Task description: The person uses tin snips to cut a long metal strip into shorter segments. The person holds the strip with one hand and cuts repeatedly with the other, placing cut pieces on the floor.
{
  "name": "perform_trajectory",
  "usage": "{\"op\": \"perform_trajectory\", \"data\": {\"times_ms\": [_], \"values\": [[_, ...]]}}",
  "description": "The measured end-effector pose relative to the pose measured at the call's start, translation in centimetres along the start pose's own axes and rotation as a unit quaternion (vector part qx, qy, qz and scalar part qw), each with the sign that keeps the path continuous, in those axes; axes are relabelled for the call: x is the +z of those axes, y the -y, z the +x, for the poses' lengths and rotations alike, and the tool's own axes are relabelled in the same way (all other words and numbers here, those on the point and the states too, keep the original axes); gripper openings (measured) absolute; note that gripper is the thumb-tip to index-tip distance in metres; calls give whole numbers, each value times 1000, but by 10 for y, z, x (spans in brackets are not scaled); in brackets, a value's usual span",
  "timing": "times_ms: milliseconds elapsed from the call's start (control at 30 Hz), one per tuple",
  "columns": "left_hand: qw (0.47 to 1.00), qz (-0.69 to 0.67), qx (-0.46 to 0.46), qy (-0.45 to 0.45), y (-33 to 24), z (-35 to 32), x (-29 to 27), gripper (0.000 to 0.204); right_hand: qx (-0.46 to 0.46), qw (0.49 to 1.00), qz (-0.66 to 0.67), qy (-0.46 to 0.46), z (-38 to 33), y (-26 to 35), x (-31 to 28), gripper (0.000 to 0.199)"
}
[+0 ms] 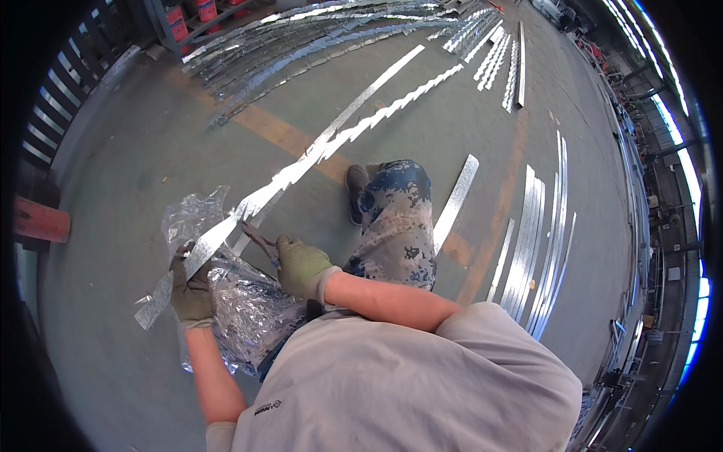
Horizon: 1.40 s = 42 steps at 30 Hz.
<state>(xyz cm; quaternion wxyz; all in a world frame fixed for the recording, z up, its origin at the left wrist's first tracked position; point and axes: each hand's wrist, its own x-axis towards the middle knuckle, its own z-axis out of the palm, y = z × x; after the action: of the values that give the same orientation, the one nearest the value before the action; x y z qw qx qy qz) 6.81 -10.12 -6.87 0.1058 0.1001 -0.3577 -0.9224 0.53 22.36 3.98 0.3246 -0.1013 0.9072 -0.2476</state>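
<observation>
My left hand (192, 295), in a green work glove, is closed around the near part of a long shiny metal strip (285, 178). The strip runs away from me to the upper right, and much of its length is a row of twisted, saw-like teeth. In my right hand (303, 267), also gloved, is a pair of dark reddish pliers (260, 241). Their jaws are at the strip's edge, just beyond my left hand; whether they bite on it is too small to tell. Crumpled clear plastic film (252, 305) lies over my left leg, below the strip.
Flat metal strips (520, 245) lie on the floor at the right, with another strip (456, 200) beside my camouflage-clad knee (399, 218). Many toothed strips (301, 56) are spread at the far side. A red cylinder (43, 219) stands at the left edge.
</observation>
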Motion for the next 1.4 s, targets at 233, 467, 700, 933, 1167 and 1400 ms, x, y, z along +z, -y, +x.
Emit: {"op": "perform_trajectory", "data": {"times_ms": [233, 467, 700, 933, 1167, 1400], "values": [[992, -86, -88, 29, 19, 30, 25, 46, -17, 998, -24, -59, 25, -46, -15, 48], [805, 586, 76, 49, 17, 16, 49, 49, -52, 995, -46, -66, 55, -93, 3, 51], [995, -13, -60, -78, 12, 18, 47, 66, -33, 988, -105, -110, 70, -87, 11, 44], [996, -18, -66, -65, 10, 15, 48, 63, -43, 986, -147, -70, 96, -90, -3, 51], [991, -81, -90, -60, 9, 19, 43, 62, -22, 991, -128, -39, 94, -96, 6, 50], [992, -67, -86, -70, 12, 15, 29, 65, -2, 1000, -1, 3, 71, -83, 0, 53]]}}
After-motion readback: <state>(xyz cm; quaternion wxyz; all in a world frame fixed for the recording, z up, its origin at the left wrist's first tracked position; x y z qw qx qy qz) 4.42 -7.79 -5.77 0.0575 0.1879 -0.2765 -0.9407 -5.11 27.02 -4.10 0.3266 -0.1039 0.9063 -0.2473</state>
